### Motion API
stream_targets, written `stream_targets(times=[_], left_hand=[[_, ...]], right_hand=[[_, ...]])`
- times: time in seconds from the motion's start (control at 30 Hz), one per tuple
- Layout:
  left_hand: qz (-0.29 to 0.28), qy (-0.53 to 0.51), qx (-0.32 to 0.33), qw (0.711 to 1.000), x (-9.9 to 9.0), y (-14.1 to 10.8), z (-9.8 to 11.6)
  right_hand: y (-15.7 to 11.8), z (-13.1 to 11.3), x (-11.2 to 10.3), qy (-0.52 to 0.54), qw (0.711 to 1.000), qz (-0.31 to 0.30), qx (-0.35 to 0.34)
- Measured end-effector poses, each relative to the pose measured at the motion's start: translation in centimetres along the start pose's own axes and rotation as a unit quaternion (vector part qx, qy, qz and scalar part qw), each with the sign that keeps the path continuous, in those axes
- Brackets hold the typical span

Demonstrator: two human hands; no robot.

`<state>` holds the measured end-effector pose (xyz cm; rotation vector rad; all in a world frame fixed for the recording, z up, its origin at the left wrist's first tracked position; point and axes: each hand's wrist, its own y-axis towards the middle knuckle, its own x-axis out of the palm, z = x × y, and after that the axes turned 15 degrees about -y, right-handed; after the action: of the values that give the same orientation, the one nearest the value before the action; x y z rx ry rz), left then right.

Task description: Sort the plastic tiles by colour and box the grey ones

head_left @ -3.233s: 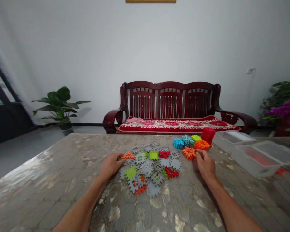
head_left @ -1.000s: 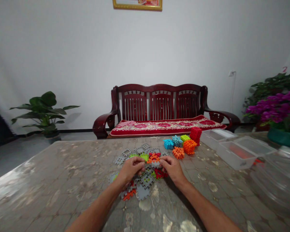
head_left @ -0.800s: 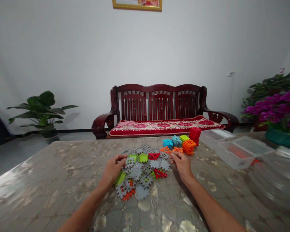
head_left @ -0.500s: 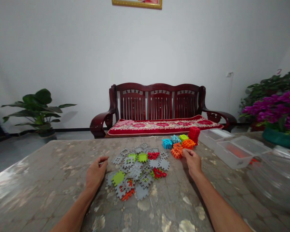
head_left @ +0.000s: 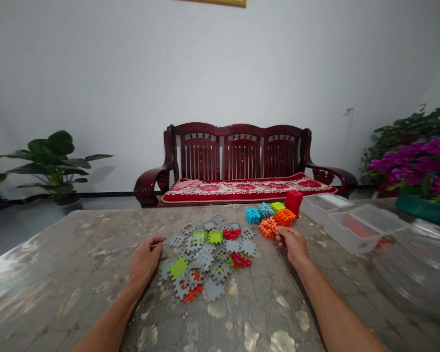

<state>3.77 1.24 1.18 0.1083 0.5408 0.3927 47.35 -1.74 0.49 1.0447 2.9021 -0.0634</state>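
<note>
A loose heap of notched interlocking plastic tiles (head_left: 204, 258), mostly grey with some green, red and orange, lies in the middle of the table. My left hand (head_left: 145, 258) rests on the tabletop to the left of the heap. Its fingers are loosely curled, the thumb stands apart from the index finger, and no tile shows in it. To the right of the heap, my right hand (head_left: 292, 243) pinches the near right edge of a bundle of orange tiles (head_left: 267, 228) standing on the table. Its lower fingers are tucked under the palm.
Behind the orange bundle stand blue (head_left: 253, 215), teal (head_left: 266, 210), green (head_left: 277, 207), second orange (head_left: 285, 217) and tall red tile stacks (head_left: 294, 203). Clear plastic boxes (head_left: 352, 238) and a transparent container (head_left: 418, 274) are at the right, near purple flowers (head_left: 418, 161). A wooden bench (head_left: 242, 159) stands beyond the table (head_left: 95, 244).
The view has shifted slightly. Both hands keep nearly the same places, with the right hand still at the orange bundle. The heap looks unchanged.
</note>
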Motion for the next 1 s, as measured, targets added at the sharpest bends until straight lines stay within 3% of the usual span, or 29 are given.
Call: stream_targets(times=[0.2,0.33,0.43,0.6,0.77,1.0], left_hand=[[-0.014,-0.001,0.005,1.0,0.1,0.1,-0.2],[-0.013,0.002,0.004,1.0,0.1,0.1,-0.1],[-0.013,0.012,-0.004,1.0,0.1,0.0,0.0],[-0.02,0.018,0.003,1.0,0.2,0.0,0.0],[-0.037,0.016,0.013,0.999,0.4,0.2,-0.5],[-0.047,0.027,0.012,0.998,0.5,0.4,-0.8]], right_hand=[[0.3,0.8,-0.1,-0.035,0.999,-0.005,-0.012],[1.0,1.5,-0.4,-0.12,0.99,0.049,-0.057],[1.3,1.9,-0.3,-0.255,0.952,0.098,-0.139],[0.5,2.1,0.5,-0.409,0.881,0.08,-0.225],[0.1,1.9,1.3,-0.511,0.819,0.081,-0.248],[-0.2,1.4,1.9,-0.57,0.778,0.074,-0.253]])
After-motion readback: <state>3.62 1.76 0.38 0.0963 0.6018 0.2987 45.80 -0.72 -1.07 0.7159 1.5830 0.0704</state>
